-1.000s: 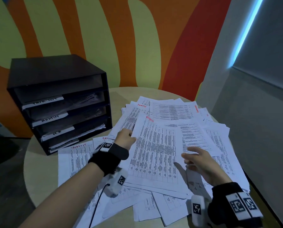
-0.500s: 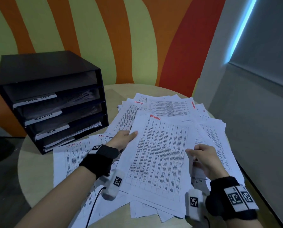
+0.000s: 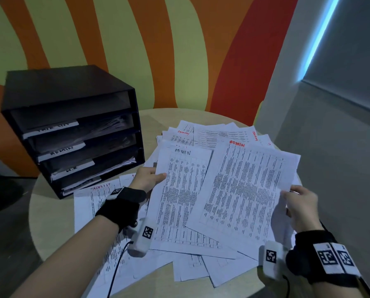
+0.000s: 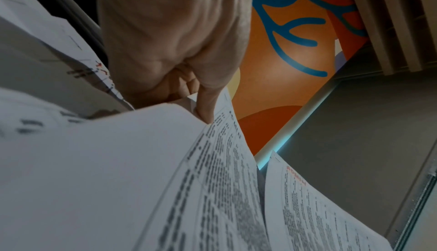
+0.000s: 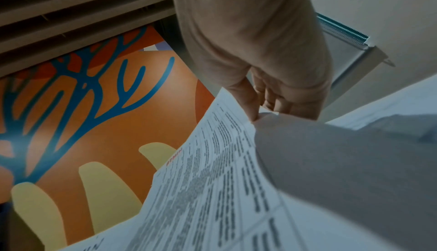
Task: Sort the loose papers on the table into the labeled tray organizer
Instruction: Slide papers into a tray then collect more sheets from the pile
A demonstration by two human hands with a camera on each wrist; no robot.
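My left hand (image 3: 152,177) pinches the left edge of a printed sheet headed ADMIN in black (image 3: 179,196); the left wrist view shows thumb and fingers (image 4: 205,109) clamped on that sheet's edge (image 4: 212,180). My right hand (image 3: 295,203) pinches the right edge of a second sheet headed ADMIN in red (image 3: 244,190), also seen from the right wrist as the red-headed sheet (image 5: 201,189). Both sheets are lifted above the paper pile (image 3: 201,267). The black tray organizer (image 3: 72,125) stands at the back left, its slots labeled, one reading ADMIN (image 3: 61,150).
The round wooden table (image 3: 51,222) carries several loose sheets, including one headed TASKLIST (image 3: 89,203) beside the organizer. Papers lie in the organizer's lower slots. A striped wall stands behind; a grey wall runs close along the right.
The right hand has lifted the red ADMIN sheet off the pile and to the right. A black-headed ADMIN sheet now shows in the left hand. Both sheets are raised higher.
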